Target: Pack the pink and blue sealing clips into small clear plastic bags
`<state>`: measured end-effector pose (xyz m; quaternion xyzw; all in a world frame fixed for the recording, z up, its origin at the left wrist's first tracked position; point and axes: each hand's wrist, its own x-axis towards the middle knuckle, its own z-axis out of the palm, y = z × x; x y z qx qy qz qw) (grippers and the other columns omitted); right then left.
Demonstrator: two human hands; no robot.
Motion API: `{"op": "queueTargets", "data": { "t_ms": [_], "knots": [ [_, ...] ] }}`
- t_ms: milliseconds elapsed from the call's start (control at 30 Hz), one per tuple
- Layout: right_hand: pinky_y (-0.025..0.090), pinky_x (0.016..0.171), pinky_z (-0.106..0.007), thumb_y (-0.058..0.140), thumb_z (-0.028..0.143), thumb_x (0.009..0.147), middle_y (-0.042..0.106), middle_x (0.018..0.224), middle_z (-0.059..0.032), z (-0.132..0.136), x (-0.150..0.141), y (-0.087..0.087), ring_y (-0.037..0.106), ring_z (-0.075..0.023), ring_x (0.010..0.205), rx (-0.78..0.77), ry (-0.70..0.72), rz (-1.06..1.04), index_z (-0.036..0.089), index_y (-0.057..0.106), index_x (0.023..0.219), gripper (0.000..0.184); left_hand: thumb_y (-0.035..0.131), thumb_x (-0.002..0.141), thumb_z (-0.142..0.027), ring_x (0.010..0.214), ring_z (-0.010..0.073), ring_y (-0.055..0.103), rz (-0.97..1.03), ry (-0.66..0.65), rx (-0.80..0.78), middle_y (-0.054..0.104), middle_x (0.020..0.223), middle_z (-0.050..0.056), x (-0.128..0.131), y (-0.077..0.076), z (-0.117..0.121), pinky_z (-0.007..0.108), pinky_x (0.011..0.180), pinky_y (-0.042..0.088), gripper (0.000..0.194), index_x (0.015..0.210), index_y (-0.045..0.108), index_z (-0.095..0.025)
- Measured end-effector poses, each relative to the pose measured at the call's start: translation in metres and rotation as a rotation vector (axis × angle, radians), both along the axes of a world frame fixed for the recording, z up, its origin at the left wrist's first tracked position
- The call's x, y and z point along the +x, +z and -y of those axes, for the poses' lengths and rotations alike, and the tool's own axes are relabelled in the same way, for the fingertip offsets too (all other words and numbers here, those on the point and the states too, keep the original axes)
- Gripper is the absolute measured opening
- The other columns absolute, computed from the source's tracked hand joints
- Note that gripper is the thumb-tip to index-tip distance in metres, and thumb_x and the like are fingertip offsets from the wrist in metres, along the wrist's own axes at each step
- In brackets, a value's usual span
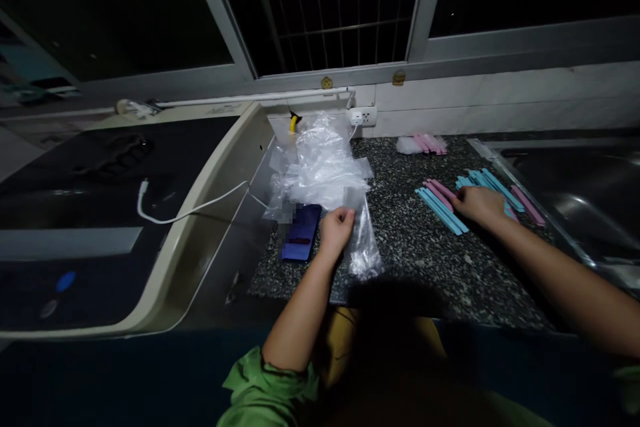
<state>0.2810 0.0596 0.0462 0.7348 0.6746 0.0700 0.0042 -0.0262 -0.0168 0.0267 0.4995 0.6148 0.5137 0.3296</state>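
The left hand (336,232) is closed, thumb and fingertips pinched together on a narrow clear plastic bag (365,243) that hangs from the grip down across the speckled granite counter (405,247). Just beside this hand, on its left, lies a dark phone (303,233) with a blue-purple screen, and beyond it spreads a crumpled heap of clear plastic bags (325,160). The right hand (477,205) is well apart from the left, palm down with the fingers curled, its fingertips at the ends of pink strips (440,195) on the counter; whether they are clamped on one or only touching cannot be told. Light-blue strips (441,211) lie side by side next to the pink ones, on the near side of the fingertips. Behind the right hand and to its right is a looser pile of blue strips (490,185), with another pink strip (528,205) near the metal sink (575,193). Farther back, toward the tiled wall (450,107), sits a clear-wrapped bundle of pink strips (429,143).
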Motion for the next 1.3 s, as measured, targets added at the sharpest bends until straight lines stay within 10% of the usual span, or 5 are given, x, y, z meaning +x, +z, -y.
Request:
{"op": "queueTargets", "data": {
  "t_ms": [233,533,800,1300],
  "knots": [
    [0.038,0.053,-0.034,0.04,0.054,0.081,0.067,0.072,-0.016,-0.003,-0.003,0.001,0.062,-0.0298,0.07,0.106,0.052,-0.064,0.015,0.069,0.083,0.049,0.061,0.069,-0.025,0.093,0.0265,0.05,-0.293,0.171,-0.036,0.063,0.072,0.005,-0.013,0.0,0.002,0.052,0.101,0.015,0.01,0.06,0.063,-0.021],
    [0.036,0.057,-0.032,0.04,0.047,0.081,0.069,0.08,-0.0114,0.017,-0.029,0.026,0.06,-0.0251,0.075,0.172,0.165,-0.133,0.018,0.067,0.081,0.04,0.058,0.069,-0.029,0.057,0.0128,0.045,-0.016,-0.007,0.041,0.053,0.053,-0.002,-0.008,-0.006,-0.006,0.023,0.06,0.033,0.018,0.055,0.06,-0.016],
    [0.037,0.068,-0.032,0.044,0.038,0.08,0.068,0.083,-0.0089,0.036,-0.06,0.033,0.059,-0.0235,0.081,0.227,0.388,-0.198,0.019,0.065,0.08,0.028,0.069,0.053,-0.047,0.052,0.0085,0.04,0.426,-0.158,-0.104,0.05,0.051,-0.005,0.004,-0.004,-0.001,0.021,0.055,0.03,0.035,0.059,0.058,-0.014],
    [0.038,0.072,-0.032,0.047,0.036,0.08,0.064,0.073,-0.0068,0.065,-0.104,0.034,0.055,-0.0203,0.074,0.195,0.694,-0.456,0.02,0.062,0.074,0.023,0.071,0.047,-0.033,0.052,0.0096,0.044,0.658,-0.309,-0.258,0.054,0.056,-0.003,0.012,0.003,0.005,0.023,0.056,0.031,0.029,0.066,0.059,-0.015]
  ]
}}
